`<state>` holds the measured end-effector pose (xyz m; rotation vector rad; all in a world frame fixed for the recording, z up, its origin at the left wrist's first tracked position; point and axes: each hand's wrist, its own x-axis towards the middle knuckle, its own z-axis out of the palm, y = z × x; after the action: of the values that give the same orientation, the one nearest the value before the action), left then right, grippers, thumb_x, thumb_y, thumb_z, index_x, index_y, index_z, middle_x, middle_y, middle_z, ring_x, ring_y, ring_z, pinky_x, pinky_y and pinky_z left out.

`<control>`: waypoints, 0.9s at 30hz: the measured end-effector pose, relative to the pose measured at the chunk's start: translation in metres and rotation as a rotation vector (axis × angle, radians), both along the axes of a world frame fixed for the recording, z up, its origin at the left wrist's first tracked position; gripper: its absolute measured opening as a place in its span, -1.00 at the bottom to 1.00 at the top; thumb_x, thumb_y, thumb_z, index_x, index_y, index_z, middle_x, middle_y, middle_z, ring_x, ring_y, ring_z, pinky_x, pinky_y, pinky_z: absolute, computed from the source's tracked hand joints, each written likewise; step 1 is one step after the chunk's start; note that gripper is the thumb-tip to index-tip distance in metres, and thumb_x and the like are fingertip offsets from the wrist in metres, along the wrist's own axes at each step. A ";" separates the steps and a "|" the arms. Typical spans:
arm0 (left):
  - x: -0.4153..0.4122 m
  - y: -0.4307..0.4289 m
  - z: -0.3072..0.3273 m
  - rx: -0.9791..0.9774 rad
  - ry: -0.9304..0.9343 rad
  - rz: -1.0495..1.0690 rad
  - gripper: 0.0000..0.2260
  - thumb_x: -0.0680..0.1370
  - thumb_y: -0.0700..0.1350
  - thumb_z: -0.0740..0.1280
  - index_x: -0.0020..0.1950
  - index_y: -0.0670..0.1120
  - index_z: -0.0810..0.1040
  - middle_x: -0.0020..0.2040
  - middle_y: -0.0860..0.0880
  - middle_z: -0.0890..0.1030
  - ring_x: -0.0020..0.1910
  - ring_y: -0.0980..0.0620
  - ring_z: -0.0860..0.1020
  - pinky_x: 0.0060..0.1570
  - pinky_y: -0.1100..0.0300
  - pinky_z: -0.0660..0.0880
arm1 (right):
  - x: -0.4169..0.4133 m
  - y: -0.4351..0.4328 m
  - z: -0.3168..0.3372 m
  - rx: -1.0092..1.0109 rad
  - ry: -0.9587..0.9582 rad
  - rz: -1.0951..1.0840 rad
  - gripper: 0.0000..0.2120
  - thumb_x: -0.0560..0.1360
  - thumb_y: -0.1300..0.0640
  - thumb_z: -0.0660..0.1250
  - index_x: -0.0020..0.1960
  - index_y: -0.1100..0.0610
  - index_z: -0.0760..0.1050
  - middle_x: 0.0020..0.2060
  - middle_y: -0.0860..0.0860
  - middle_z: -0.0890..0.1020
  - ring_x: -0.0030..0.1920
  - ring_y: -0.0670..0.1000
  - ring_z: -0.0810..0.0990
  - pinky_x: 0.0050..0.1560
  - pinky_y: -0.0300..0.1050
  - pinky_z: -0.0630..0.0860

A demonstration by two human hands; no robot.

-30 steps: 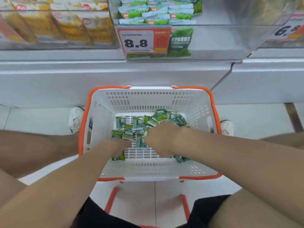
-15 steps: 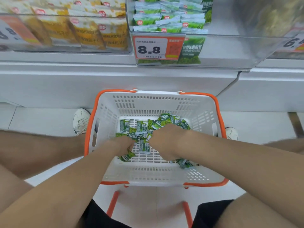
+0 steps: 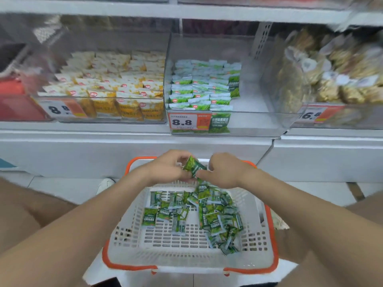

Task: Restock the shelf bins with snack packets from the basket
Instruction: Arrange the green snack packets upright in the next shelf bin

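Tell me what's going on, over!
Left hand, right hand both gripping green packets over basket. Many more lie in basket. Nothing between hands and green bin.

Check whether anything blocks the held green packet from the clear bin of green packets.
Nothing visible does. The left hand and right hand hold the green snack packet above the white plastic basket; the space up to the clear plastic bin is open. Only its front wall must be cleared.
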<state>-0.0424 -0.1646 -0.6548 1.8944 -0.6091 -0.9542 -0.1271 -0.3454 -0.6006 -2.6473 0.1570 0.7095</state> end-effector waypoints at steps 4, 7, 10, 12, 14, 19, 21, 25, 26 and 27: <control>-0.004 -0.012 0.048 -0.122 -0.016 0.131 -0.68 0.53 -0.37 0.48 0.20 -0.11 0.53 0.20 -0.22 0.57 -0.03 -0.17 0.74 -0.03 0.13 0.66 | 0.002 -0.009 0.024 0.498 -0.120 -0.424 -0.62 0.53 -0.06 0.48 -0.14 0.29 0.66 -0.29 0.14 0.73 -0.22 0.10 0.75 -0.09 0.13 0.71; -0.001 -0.021 0.085 -0.155 -0.140 0.130 -0.72 0.52 -0.24 0.54 0.15 -0.14 0.52 0.05 -0.19 0.69 -0.10 -0.15 0.75 -0.13 -0.07 0.69 | 0.004 -0.011 0.046 0.625 -0.283 -0.576 -0.62 0.47 -0.03 0.53 -0.10 0.32 0.63 -0.30 0.11 0.73 -0.22 0.11 0.75 -0.08 0.12 0.70; 0.007 -0.034 0.121 -0.164 -0.348 0.151 -0.68 0.46 -0.05 0.61 0.00 -0.14 0.52 -0.13 -0.04 0.73 -0.27 -0.09 0.74 -0.33 0.01 0.60 | 0.012 -0.016 0.071 0.715 -0.503 -0.636 -0.67 0.42 -0.02 0.58 -0.07 0.19 0.56 -0.33 0.09 0.73 -0.32 0.00 0.71 -0.14 0.06 0.63; 0.013 -0.047 0.142 -0.178 -0.476 0.182 -0.64 0.40 0.04 0.63 -0.12 -0.08 0.49 -0.23 0.00 0.69 -0.38 0.01 0.70 -0.35 0.13 0.55 | 0.018 -0.025 0.087 0.858 -0.611 -0.657 -0.80 0.47 0.09 0.57 -0.06 0.18 0.60 -0.38 0.02 0.69 -0.41 -0.08 0.60 -0.32 -0.10 0.55; 0.021 -0.061 0.158 -0.120 -0.672 0.210 -0.65 0.39 0.14 0.62 -0.21 0.03 0.49 -0.31 0.08 0.62 -0.40 0.21 0.59 -0.38 0.28 0.41 | 0.026 -0.039 0.097 0.965 -0.633 -0.658 -0.75 0.51 0.05 0.54 0.00 0.25 0.67 -0.35 0.02 0.65 -0.38 -0.10 0.53 -0.29 -0.23 0.42; 0.059 -0.091 0.162 0.020 -0.965 0.141 -0.57 0.41 0.40 0.45 -0.08 0.06 0.56 -0.15 0.09 0.62 -0.26 0.17 0.52 -0.12 0.06 0.54 | 0.058 -0.083 0.106 0.833 -0.591 -0.580 -0.67 0.55 -0.04 0.48 0.07 0.24 0.65 -0.21 0.04 0.69 -0.21 -0.05 0.65 -0.15 -0.10 0.42; 0.074 -0.097 0.155 0.143 -1.015 0.035 -0.52 0.48 0.38 0.40 0.20 0.06 0.58 0.15 0.07 0.63 0.08 0.08 0.58 0.11 0.00 0.56 | 0.078 -0.101 0.106 0.656 -0.667 -0.577 -0.77 0.51 0.05 0.54 -0.02 0.22 0.67 -0.21 0.08 0.73 -0.24 0.07 0.67 -0.19 0.00 0.51; 0.098 -0.098 0.137 0.290 -1.019 -0.094 -0.54 0.65 0.19 0.28 0.43 -0.08 0.49 0.39 -0.07 0.52 0.40 -0.08 0.47 0.38 -0.03 0.42 | 0.118 -0.138 0.099 -0.013 -0.663 -0.546 -0.63 0.41 -0.10 0.57 -0.18 0.23 0.65 -0.30 0.17 0.70 -0.26 0.08 0.63 -0.20 0.00 0.56; 0.103 -0.098 0.131 0.309 -0.983 -0.108 -0.53 0.67 0.18 0.25 0.45 -0.10 0.47 0.41 -0.09 0.51 0.41 -0.10 0.45 0.40 -0.04 0.40 | 0.127 -0.145 0.097 -0.096 -0.618 -0.519 -0.56 0.42 -0.13 0.56 -0.17 0.28 0.62 -0.28 0.20 0.69 -0.20 0.10 0.62 -0.19 -0.01 0.54; 0.108 -0.098 0.126 0.331 -0.947 -0.118 -0.50 0.68 0.19 0.22 0.47 -0.12 0.45 0.43 -0.11 0.49 0.42 -0.12 0.44 0.41 -0.05 0.40 | 0.137 -0.150 0.095 -0.137 -0.556 -0.482 -0.52 0.43 -0.17 0.54 -0.12 0.28 0.60 -0.22 0.21 0.69 -0.11 0.12 0.62 -0.16 -0.04 0.53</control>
<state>0.0652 -0.2629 -0.5288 2.6112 -1.1628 -0.1584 0.0098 -0.4956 -0.5061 -2.6591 0.6680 -0.1990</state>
